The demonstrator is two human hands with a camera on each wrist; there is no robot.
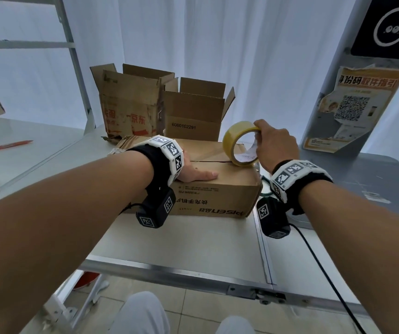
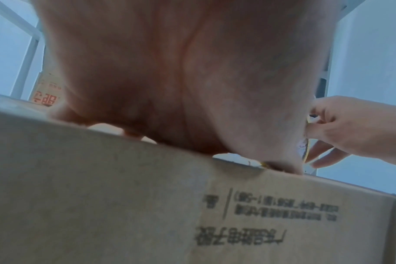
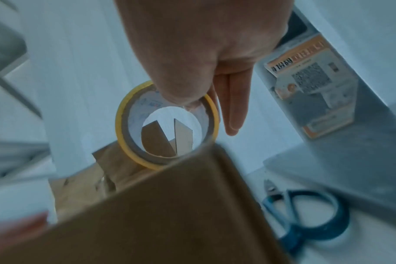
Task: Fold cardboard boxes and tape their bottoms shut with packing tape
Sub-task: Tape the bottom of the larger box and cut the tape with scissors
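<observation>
**Flaps pinned, tape roll poised at the seam**

We have the cardboard box (image 1: 215,189) lying upside down on the worktop (image 1: 181,239), its printed side facing us with the lettering inverted, so the bottom flaps face up where we can tape them. Our left hand (image 1: 193,171) lies flat on the near flap, fingers straight and pressing down, thumb along the edge; we judge this keeps the flaps level and the seam (image 1: 210,161) closed while the tape goes on.

Our right hand (image 1: 272,143) pinches the tape roll (image 1: 240,143), thumb inside the core and forefinger over the top, the other fingers hanging straight beside it. The roll stands on edge at the right end of the seam, touching the box top there. That placement suits starting a strip at the edge and drawing it leftward toward the pressing hand (whether a free end is already stuck down we cannot tell).

Scissors (image 3: 305,214) with blue handles lie on the worktop just right of the box, near the taping hand, handy for cutting the strip. Behind, two open boxes (image 1: 160,104) stand upright with flaps raised. A red pen (image 1: 7,146) lies well apart on the left.
</observation>
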